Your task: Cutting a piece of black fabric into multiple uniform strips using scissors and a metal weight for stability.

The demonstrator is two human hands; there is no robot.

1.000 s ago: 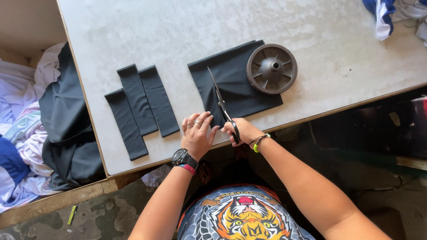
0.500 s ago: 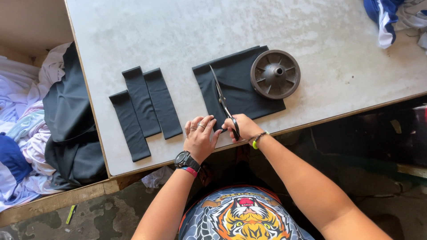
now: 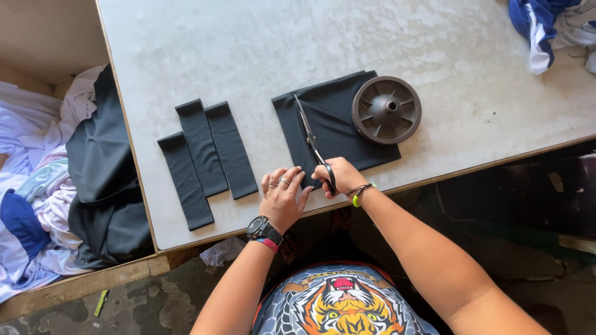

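The right hand point(image 3: 338, 175) grips the handles of a pair of long black-handled metal scissors point(image 3: 312, 146), fingers curled tight through the loops, with the blades lying over a folded piece of black stretch fabric point(image 3: 329, 127) near the front edge of the grey, scuffed desk point(image 3: 248, 49). The left hand point(image 3: 282, 197) rests flat beside it, fingers spread and pressing down on the fabric's near left corner. A dark round metal wheel-shaped weight point(image 3: 386, 110) sits on the fabric's right part. To the left, well apart from the hands, 3 narrow black fabric strips point(image 3: 205, 155) lie side by side on the desk. A heap of black, white and blue cloth point(image 3: 56, 180) fills the space beside the desk's left edge.
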